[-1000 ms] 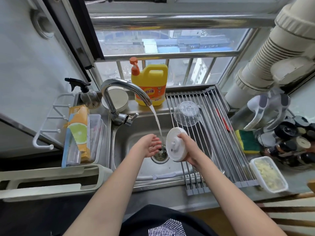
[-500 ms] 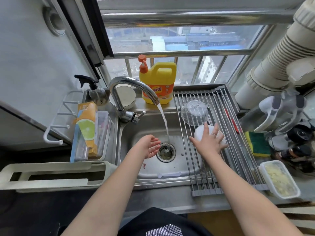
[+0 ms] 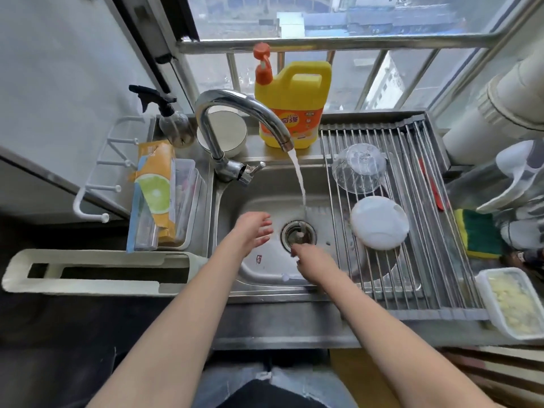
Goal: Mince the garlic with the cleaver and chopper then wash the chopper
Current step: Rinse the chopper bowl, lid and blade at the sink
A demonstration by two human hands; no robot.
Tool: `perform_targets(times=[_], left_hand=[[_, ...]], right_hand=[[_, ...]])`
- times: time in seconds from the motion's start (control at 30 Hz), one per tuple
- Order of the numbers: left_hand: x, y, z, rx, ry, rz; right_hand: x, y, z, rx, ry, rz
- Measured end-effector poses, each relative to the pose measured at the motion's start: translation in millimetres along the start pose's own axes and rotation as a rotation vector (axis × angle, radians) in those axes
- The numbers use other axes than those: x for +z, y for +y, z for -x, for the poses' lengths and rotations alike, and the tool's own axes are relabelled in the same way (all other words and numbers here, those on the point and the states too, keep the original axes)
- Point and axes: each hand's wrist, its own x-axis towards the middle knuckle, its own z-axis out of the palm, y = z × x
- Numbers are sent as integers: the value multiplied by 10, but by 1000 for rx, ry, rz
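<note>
left hand (image 3: 253, 229): fingers relaxed, empty, over sink (image 3: 265, 269)
right hand (image 3: 309, 256): at drain, grip unclear
chopper lid (image 3: 379, 222): on drying rack (image 3: 418, 260)

Yellow detergent jug (image 3: 291, 106) behind faucet (image 3: 235, 119)

Open sink basin (image 3: 265, 269); faucet (image 3: 235, 113) overhead; loaded rack (image 3: 412, 260) rightward

Soft daylight is pouring through the barred window (image 3: 338, 28) at upper centre; frame edges are bending, slightly blurred.
</note>
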Motion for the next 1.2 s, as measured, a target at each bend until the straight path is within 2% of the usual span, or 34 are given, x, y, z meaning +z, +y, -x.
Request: perform_targets(times=[0.07,0.17,0.27,0.4,0.5,0.57,0.63,0.7,0.73,0.83,0.87,0.93,1.03,1.13,1.2], left_hand=[[-52,-48,-97,51,30,-18],[-142,-92,-248,120,71,-37],[-235,-106,-409,151,119,-34],[-366,-138,-604,150,160,-14],[-428,-162,-647,145,169,-14],[-447,-170,-636,137,167,-14],[-449,-151,-583,129,154,-14],[-409,-103,-511,107,127,-33],[-378,-76,-473,90,116,-54],[-245,-11,-319,34,34,-175],[-190,8,-254,17,-20,-244],[-63,36,-114,-18,-142,-411],[140,107,61,-17,-272,-531],[276,206,167,40,-315,-462],[294,246,187,85,-318,-453]], right_hand=[[218,76,-212,117,-203,8],[467,205,-421,197,-362,39],[635,281,-589,231,-441,53],[800,346,-800,234,-452,101],[874,366,-878,232,-602,118],[893,357,-855,209,-635,128],[834,334,-810,185,-587,104],[684,273,-766,199,-426,-85],[575,215,-752,224,-289,-271],[155,-46,-694,414,183,-1167],[-4,-118,-682,416,284,-1386],[-281,-210,-642,337,361,-1678],[-607,-263,-587,243,347,-1801],[-840,-291,-511,230,371,-1742],[-972,-316,-441,218,413,-1616]])
